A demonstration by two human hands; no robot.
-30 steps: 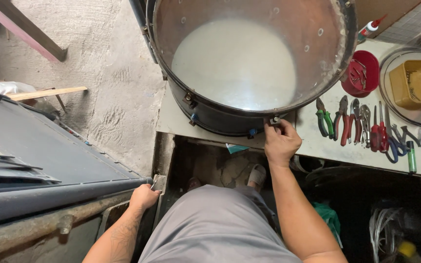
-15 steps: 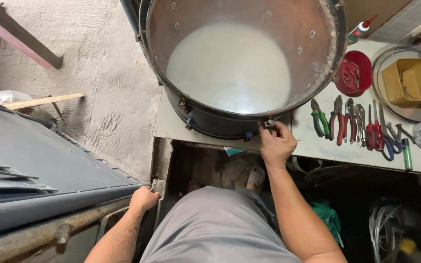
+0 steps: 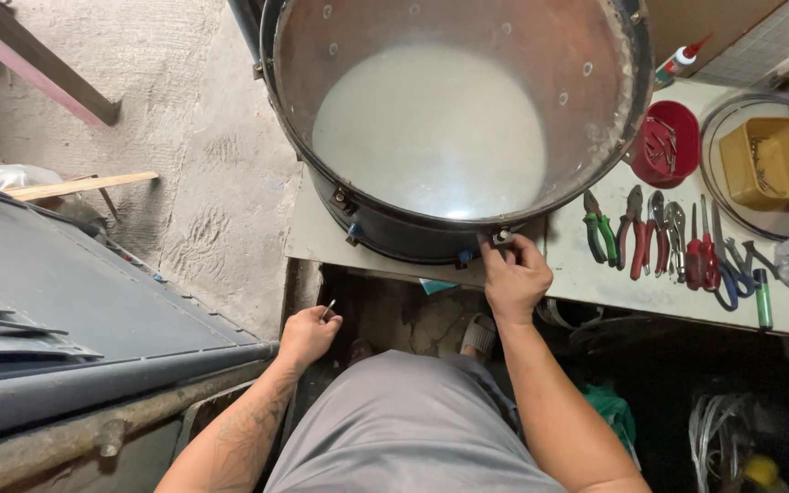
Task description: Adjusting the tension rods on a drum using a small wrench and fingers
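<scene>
At the counter's [image 3: 586, 292] near edge stands a large drum shell [image 3: 458, 128]; the right hand [image 3: 513, 278] has its grip pinched on a metal lug [image 3: 501, 237], while the left hand [image 3: 308, 336], below the counter, pinches a thin rod [image 3: 329, 309].

Drum [image 3: 431, 128]: on table [image 3: 586, 283], left of bowl [image 3: 668, 141].
Pliers [image 3: 636, 228]: right of drum, before bowl.
Tub [image 3: 773, 160]: right of bowl.
</scene>
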